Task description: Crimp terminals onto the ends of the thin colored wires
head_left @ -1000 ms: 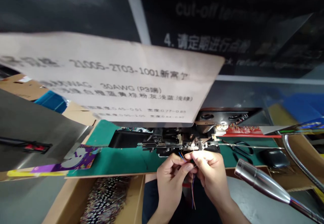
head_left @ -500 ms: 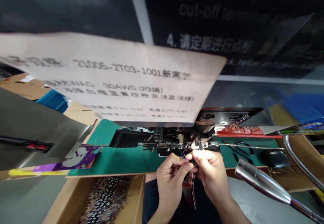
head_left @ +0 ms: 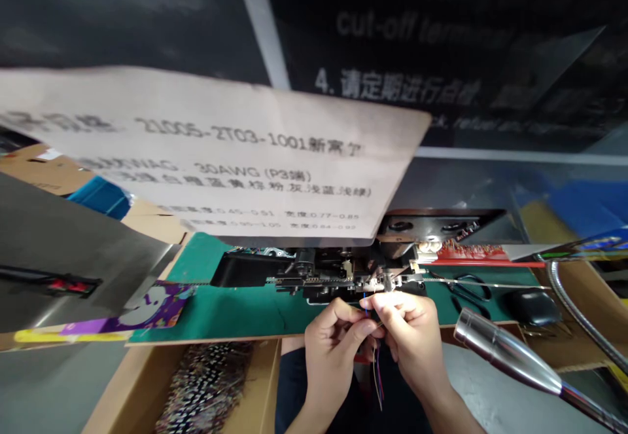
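Note:
Thin coloured wires [head_left: 377, 372] run between my two hands, their loose ends hanging below the fingers. My left hand [head_left: 336, 349] is closed in a pinch on the bundle. Close beside it, my right hand [head_left: 409, 329] pinches wires between thumb and forefinger at the front of the crimping machine [head_left: 377, 280]. A blue wire [head_left: 366, 303] stands up between the fingertips toward the machine's crimping spot. The wire tips and whatever lies inside the palms are hidden.
A printed paper sheet [head_left: 245, 152] covers much of the machine's front. Below left, a cardboard box [head_left: 265, 388] holds many wires. A metal lamp head [head_left: 505, 349], black-handled scissors [head_left: 471, 288] and a black rounded object [head_left: 534, 306] are on the right. A green mat [head_left: 210, 316] lies underneath.
The blue wire has swung from a slant on the left to nearly upright, closer to the crimping spot. Both hands have shifted very slightly right, still pinching.

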The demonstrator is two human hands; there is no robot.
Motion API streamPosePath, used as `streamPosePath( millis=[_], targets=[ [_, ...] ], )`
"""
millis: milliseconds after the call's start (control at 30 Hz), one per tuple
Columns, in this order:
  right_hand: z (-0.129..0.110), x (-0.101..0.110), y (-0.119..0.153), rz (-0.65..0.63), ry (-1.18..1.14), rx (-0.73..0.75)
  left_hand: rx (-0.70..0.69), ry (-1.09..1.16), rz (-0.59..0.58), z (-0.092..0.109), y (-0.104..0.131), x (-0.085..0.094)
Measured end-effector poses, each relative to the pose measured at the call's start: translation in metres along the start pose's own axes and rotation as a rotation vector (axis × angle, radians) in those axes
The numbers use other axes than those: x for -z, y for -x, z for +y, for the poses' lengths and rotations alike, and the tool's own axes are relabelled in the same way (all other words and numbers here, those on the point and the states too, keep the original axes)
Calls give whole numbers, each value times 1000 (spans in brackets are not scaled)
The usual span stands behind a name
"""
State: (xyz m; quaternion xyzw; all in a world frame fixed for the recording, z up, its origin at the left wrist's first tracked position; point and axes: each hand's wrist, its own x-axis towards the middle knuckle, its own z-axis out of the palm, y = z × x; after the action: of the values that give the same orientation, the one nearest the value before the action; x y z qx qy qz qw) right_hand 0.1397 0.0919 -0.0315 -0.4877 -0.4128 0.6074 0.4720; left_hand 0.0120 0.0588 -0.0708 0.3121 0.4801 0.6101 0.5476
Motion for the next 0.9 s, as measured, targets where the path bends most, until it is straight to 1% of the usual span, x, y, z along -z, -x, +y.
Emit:
streamPosePath(
  millis=[100, 167, 267, 400, 500, 633, 733, 800, 900],
  targets=[
    [4, 0, -2, -26, -98, -75, -39, 47, 7, -1, 0, -2],
    [5, 0, -3, -25, -137, -100, -33, 74, 9, -3, 0, -2],
    [7, -1, -4, -11, -140, -105, -16, 95, 17, -5, -1, -2],
    [7, -1, -4, -23, -164, -115, -7, 104, 33, -5, -1, -2],
    [2, -2, -3, -12, -123, -105, -5, 81, 28, -3, -2, -2],
    [-9, -3, 1, -20, 19, -34, -19, 36, 14, 0, -2, -1],
    [-12, -2, 3, -30, 89, 10, 10, 13, -3, 3, -3, 0],
    [-8, -1, 2, -41, 61, 19, 19, 15, -5, 4, -3, 0],
    [2, 2, -1, -52, -57, -26, -3, 44, 1, 6, -2, -1]
  ],
)
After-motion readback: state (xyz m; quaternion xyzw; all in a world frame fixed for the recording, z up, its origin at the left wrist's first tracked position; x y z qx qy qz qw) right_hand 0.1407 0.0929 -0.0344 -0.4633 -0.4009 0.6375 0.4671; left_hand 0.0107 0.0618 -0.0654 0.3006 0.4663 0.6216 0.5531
